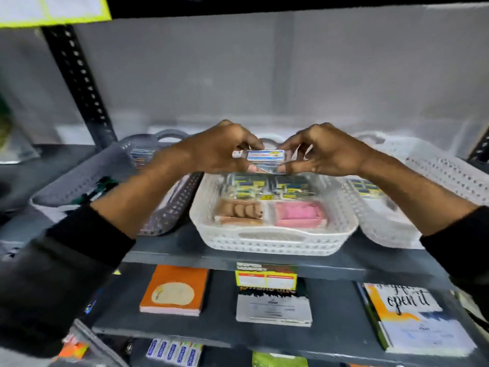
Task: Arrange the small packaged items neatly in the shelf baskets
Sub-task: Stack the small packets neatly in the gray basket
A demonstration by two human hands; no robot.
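At the centre of the frame we see a small flat packet (265, 155) with a white, blue and yellow label, held level above the shelf baskets. Its long axis runs left to right across the picture, label face turned toward us.

Both hands grip it by its short ends. The left hand (221, 148) has its fingers curled in tight, thumb below and fingertips on top of the packet's left end. The right hand (321, 152) pinches the right end the same way, fingers partly bent, thumb underneath. Dark sleeves cover both forearms.

Directly below the packet sits a white perforated basket (272, 241) on a dark grey shelf (185, 247). Its back half holds rows of small blue and yellow packets (267, 188) lying flat. In its front left lies a brown pack (239, 210), and in its front right a pink pack (300, 213).

To the left of centre is a grey perforated basket (87, 176) with more small packets (141, 154) toward its back; the rest of its contents are too blurred to tell. At the right edge a second white basket (447, 176) holds a few blue and yellow packets as well.

On the lower shelf, in the bottom half of the frame, lie an orange book (174, 292), a dark book with a white band (274, 305), and a white and orange book (418, 319) at the right.
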